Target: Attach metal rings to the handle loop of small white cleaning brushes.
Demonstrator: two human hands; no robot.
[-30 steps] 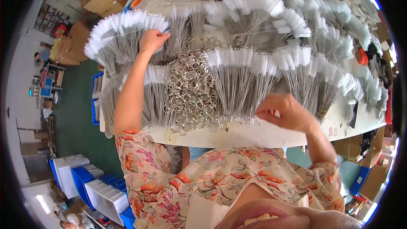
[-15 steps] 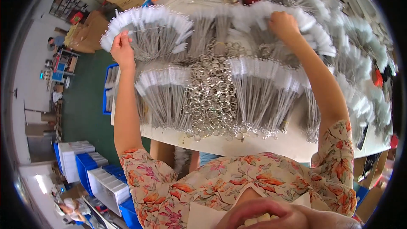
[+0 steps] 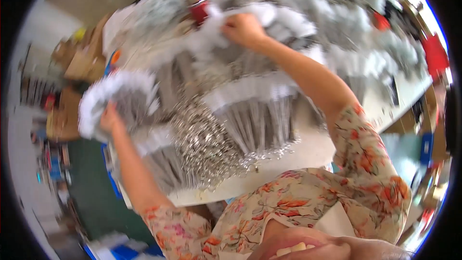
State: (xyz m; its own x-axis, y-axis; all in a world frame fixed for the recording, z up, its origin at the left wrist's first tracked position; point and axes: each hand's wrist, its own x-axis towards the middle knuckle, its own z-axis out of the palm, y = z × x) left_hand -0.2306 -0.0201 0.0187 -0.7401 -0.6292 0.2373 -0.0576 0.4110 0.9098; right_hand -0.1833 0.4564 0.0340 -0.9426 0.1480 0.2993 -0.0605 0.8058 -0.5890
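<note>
My left hand (image 3: 110, 118) is at the inner side of a left fan of white-bristled wire brushes (image 3: 91, 101), its fingers pinched together. Blur hides what is between them. Farther right, my right hand (image 3: 244, 29) is curled closed among the white heads of another brush bundle (image 3: 284, 17); I cannot make out what its fingers hold. Between the bundles lies a heap of shiny metal rings (image 3: 204, 137). Nearer me, a row of thin wire-stemmed brushes (image 3: 255, 120) lies right of the rings, and a smaller bunch (image 3: 166, 166) lies left of them.
A red flask (image 3: 198, 10) stands behind my right hand. Orange-handled scissors (image 3: 114, 58) lie at the table's far left. More pale brushes (image 3: 346, 24) are piled at the back right. Cardboard boxes (image 3: 86, 65) stand beyond the left edge, above a green floor (image 3: 96, 178).
The whole view has turned and blurred. Half a second ago my left hand pinched a thin wire that stretched rightward; now no wire is discernible there. My right hand is still among the white brush heads.
</note>
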